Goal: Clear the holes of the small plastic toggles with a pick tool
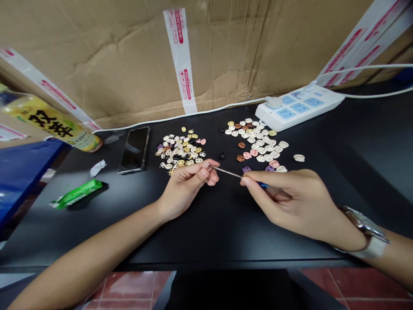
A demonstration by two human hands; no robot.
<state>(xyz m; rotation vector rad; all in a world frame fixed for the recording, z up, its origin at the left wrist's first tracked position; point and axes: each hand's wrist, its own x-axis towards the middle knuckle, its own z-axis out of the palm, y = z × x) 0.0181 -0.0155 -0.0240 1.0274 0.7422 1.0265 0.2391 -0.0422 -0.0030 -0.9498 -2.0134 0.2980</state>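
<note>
Thumb and fingers of my left hand (193, 185) are pinched on a tiny piece, mostly hidden by the fingertips; its kind does not show. My right hand (287, 200) grips a screwdriver (227, 172) with a thin metal shaft and a bluish handle, most of it covered by the palm. The shaft's tip meets the piece at my left fingertips. Just beyond my left hand lies a pile of small oval two-hole pieces (180, 150) in white, yellow, black and pink. A second group of similar pieces (261, 140), mostly white with some brown, pink and purple, spreads beyond my right hand.
On the black table (200, 241) a phone (134, 150) lies left of the piles. Farther left are a green wrapped snack (77, 193), a scrap of wrapper (97, 168) and a yellow-labelled bottle (51, 120). A white power strip (300, 105) stands at the back right, against cardboard (129, 56).
</note>
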